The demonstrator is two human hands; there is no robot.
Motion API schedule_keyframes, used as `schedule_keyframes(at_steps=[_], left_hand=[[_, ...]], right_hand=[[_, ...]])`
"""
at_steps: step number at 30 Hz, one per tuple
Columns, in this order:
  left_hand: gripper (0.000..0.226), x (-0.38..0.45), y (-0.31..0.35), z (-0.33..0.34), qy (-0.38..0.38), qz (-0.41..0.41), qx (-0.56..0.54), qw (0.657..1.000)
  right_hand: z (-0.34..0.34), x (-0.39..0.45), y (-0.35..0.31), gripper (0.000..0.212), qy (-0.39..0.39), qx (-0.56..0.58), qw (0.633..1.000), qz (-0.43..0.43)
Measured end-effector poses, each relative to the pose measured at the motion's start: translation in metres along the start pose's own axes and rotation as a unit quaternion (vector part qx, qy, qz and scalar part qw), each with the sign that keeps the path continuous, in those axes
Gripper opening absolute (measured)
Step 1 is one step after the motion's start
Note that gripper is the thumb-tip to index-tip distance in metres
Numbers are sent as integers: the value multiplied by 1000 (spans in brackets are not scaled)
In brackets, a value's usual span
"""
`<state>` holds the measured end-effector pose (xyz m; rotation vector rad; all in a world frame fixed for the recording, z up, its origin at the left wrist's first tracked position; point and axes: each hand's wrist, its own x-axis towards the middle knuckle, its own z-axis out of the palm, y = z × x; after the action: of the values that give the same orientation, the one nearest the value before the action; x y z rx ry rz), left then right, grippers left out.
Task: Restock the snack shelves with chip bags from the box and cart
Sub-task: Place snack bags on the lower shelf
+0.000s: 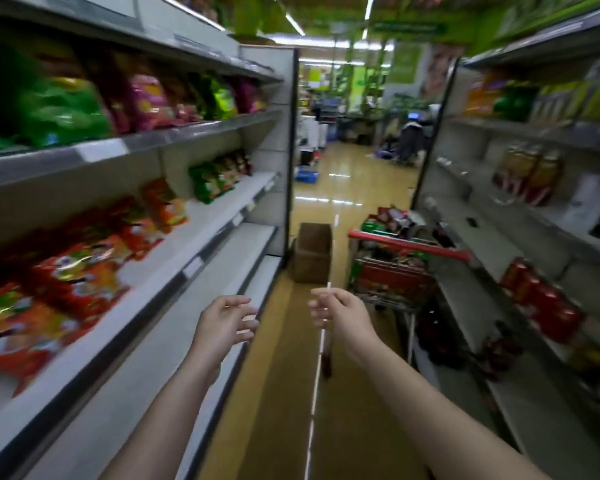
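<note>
Hands empty: left hand (226, 320) and right hand (336, 311) reach fwd over the aisle, fingers apart and loosely curled, clamped on nothing. Chip bags (394, 216) top the red cart (409, 244) ahead at right; cardboard box (311, 252) stands on the floor just beside it, contents not visible. Snack shelves (201, 233) at left are part-stocked w/ red bags (77, 271), right end bare. Judged handling: bags light, air-puffed, slick film, contents brittle; pinch the top seam or cradle both sides, no squeezing.

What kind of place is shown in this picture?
Most likely a supermarket aisle: shelves on both sides, snack bags on them, and a red-rimmed shopping cart loaded with goods.
</note>
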<state>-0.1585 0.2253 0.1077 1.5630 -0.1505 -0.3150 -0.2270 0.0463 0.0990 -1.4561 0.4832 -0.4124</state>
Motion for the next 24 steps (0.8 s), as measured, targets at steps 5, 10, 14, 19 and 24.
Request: schedule_keyframes(at_steps=[5, 10, 14, 19, 24], left_hand=[[11, 56, 7, 94, -69, 12, -5, 998], [14, 134, 9, 164, -126, 0, 20, 992], [16, 216, 10, 213, -163, -6, 18, 986], [17, 327, 36, 278, -180, -24, -5, 983], [19, 406, 55, 348, -216, -42, -17, 975]], right_hand=[[-86, 50, -6, 21, 103, 19, 994, 9], [-130, 108, 6, 19, 157, 23, 987, 30], [-160, 185, 6, 19, 193, 38, 980, 33], [-194, 298, -14, 20, 231, 55, 971, 28], [-224, 370, -25, 21, 255, 78, 964, 24]])
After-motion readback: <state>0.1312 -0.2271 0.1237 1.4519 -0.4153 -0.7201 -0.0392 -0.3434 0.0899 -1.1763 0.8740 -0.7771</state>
